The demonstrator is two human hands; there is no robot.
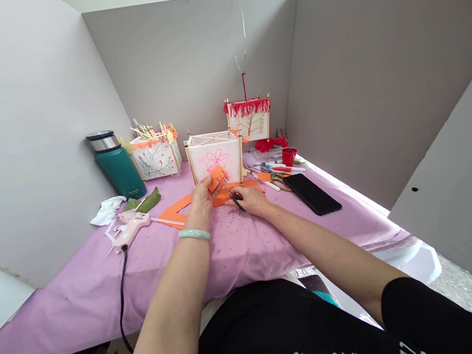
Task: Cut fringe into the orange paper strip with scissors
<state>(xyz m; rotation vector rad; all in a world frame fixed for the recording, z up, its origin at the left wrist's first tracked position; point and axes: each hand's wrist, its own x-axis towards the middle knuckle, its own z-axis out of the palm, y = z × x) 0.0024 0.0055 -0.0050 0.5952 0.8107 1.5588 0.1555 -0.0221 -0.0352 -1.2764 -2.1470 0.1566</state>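
My left hand [205,196] is closed on a piece of orange paper [219,176] whose edge is cut into a fringe. In my right hand [251,199] is a pair of scissors with dark handles [236,199], its blades pointing at the fringed edge. Whether the blades touch the paper, I cannot tell. Just behind both hands stands a white box-shaped lantern [215,155] with wooden corner sticks and a pink flower drawn on it. Larger orange paper strips [175,212] lie flat on the table under and beside my hands.
A pink glue gun [131,230] with a black cord lies left, near leaves [147,201] and a teal bottle [118,170]. Two more lanterns, one holding sticks [157,159], one hanging [249,119], are behind. A phone [312,192], gold-handled scissors [281,180] and a red cup [289,156] are right.
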